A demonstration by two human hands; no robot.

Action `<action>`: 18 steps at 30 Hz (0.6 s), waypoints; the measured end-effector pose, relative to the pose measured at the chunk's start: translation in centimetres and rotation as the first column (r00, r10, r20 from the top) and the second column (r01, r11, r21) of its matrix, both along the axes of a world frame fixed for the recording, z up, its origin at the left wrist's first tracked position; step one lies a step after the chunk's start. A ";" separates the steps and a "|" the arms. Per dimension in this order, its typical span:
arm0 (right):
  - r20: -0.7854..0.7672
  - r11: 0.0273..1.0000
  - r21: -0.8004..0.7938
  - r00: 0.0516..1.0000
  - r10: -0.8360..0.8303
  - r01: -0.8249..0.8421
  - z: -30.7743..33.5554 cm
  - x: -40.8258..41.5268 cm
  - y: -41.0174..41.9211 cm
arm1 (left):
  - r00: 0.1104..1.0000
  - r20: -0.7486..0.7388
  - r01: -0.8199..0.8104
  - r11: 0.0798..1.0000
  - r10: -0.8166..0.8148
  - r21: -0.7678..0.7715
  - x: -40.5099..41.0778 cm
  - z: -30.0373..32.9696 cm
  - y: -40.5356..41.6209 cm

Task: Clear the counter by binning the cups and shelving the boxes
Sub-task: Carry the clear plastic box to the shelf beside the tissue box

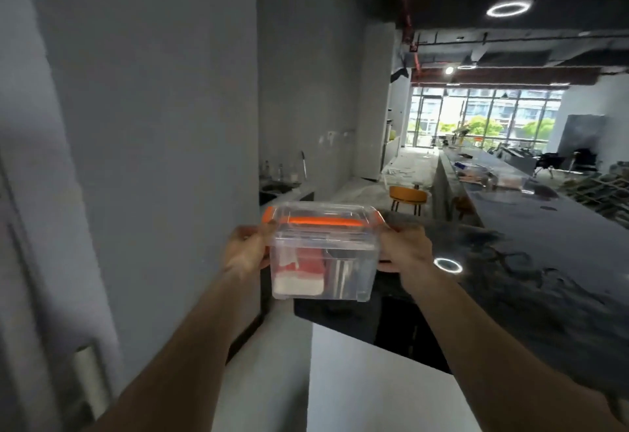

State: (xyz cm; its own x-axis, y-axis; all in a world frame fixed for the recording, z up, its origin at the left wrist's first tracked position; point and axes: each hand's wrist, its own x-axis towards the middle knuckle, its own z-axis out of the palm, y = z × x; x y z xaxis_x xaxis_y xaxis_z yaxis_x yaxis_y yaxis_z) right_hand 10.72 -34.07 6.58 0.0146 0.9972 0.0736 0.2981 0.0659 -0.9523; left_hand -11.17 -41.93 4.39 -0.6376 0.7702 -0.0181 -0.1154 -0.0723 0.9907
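A clear plastic box (pixel 343 261) with an orange-trimmed lid is held in the air at chest height, in the middle of the view. Inside it lies a red and white pack. My left hand (pixel 245 248) grips the box's left side and my right hand (pixel 405 247) grips its right side. The box hangs over the near left end of the long black counter (pixel 531 261). Further along that counter stand more clear boxes (pixel 509 180), small and blurred.
A grey wall and pillar (pixel 153 125) fill the left. A sink counter (pixel 282 189) runs along the wall behind the box. An orange stool (pixel 407 197) stands in the aisle. A white surface (pixel 374 380) lies below my arms.
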 end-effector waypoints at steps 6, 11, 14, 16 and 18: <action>-0.018 0.954 -0.075 0.957 0.288 -0.289 -0.9 -10.1 -4.2 | 0.953 0.022 -0.302 0.953 0.302 -0.030 -6.0 -0.7 -11.5; 0.009 0.869 -0.093 0.872 0.489 -0.486 -2.6 -17.8 -10.0 | 0.846 -0.002 -0.533 0.844 0.534 -0.058 -9.2 -1.2 -21.8; 0.028 0.800 -0.098 0.802 0.597 -0.592 -3.9 -22.2 -14.6 | 0.764 -0.020 -0.645 0.762 0.645 -0.061 -10.5 -2.0 -28.6; 0.041 0.752 -0.100 0.752 0.658 -0.652 -4.5 -24.9 -18.2 | 0.698 -0.030 -0.716 0.695 0.716 -0.067 -11.6 -2.6 -33.2; 0.047 0.697 -0.099 0.696 0.716 -0.710 -4.8 -27.2 -21.9 | 0.635 -0.031 -0.772 0.631 0.772 -0.074 -12.3 -3.2 -37.6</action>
State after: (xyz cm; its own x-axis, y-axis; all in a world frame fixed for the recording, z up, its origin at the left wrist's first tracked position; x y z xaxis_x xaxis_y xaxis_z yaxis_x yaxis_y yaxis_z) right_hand -16.46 -55.94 1.75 -0.7056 0.7082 -0.0253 0.2599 0.2254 -0.9389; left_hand -23.49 -79.49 1.24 -0.9984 -0.0074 -0.0554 -0.0549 -0.0646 0.9964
